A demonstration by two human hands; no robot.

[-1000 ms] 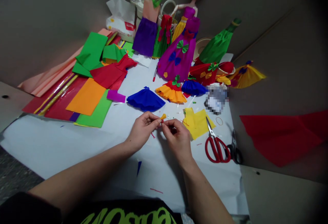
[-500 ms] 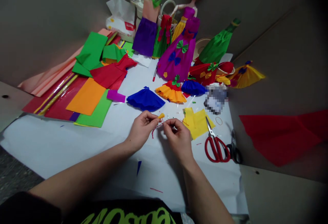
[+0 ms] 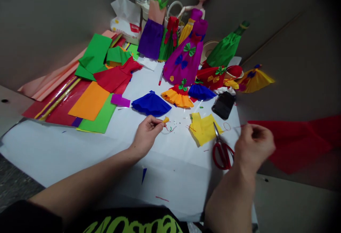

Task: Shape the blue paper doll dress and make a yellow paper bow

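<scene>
My left hand (image 3: 145, 135) pinches a small gathered piece of yellow paper (image 3: 166, 120) over the middle of the table. A red thread (image 3: 169, 130) trails from it to the right. Out beyond the right edge of the table, my right hand (image 3: 254, 144) is raised with its fingers closed; a thin pale-red thread (image 3: 238, 126) shows at its fingertips, faint and blurred. Below and left of that hand lie red-handled scissors (image 3: 221, 151), partly covered by the wrist. Their blades rest on folded yellow paper (image 3: 204, 130). A blue paper skirt (image 3: 151, 104) lies beyond my left hand.
Coloured paper sheets (image 3: 89, 101) are piled at the left. Along the back stand a doll (image 3: 197, 12), a purple paper dress (image 3: 183, 64) and a tissue pack (image 3: 125, 25). A black phone (image 3: 223, 105) lies at the right. Red paper (image 3: 295, 144) hangs past the table edge.
My right hand has moved away from my left, far to the right and up, now hiding the second, black-handled scissors. My left hand has stayed put with the yellow paper.
</scene>
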